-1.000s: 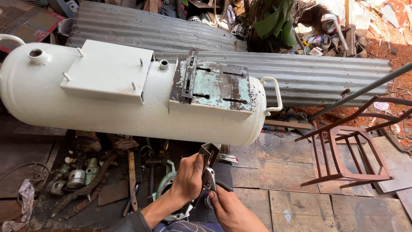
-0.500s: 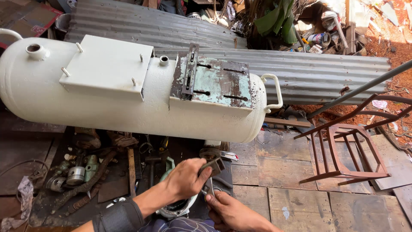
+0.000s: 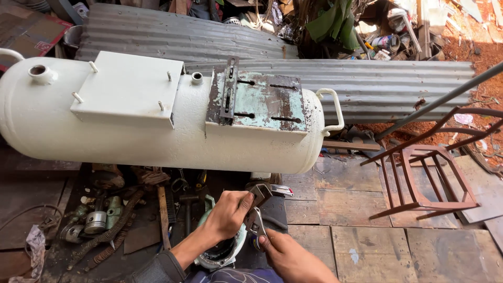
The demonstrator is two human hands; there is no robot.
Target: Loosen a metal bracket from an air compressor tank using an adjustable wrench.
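Observation:
My left hand (image 3: 226,213) grips a rusty metal bracket part (image 3: 260,193) just below a long white tank (image 3: 157,126) that lies on its side. My right hand (image 3: 289,255) holds the handle of an adjustable wrench (image 3: 256,224), whose jaw is set against the part. Under both hands sits a pale green round casing (image 3: 222,251). On top of the tank are a white flat plate (image 3: 128,89) and a rusty green-painted plate (image 3: 259,102) with slots.
Pistons and greasy parts (image 3: 97,220) and a hammer (image 3: 163,212) lie on the floor at the left. A rusty metal chair frame (image 3: 419,178) stands at the right on wooden boards. Corrugated metal sheets (image 3: 367,86) lie behind the tank, with scrap beyond.
My left hand shifted slightly right and up onto the bracket part. The wrench has turned in my right hand, and the view moved a little closer.

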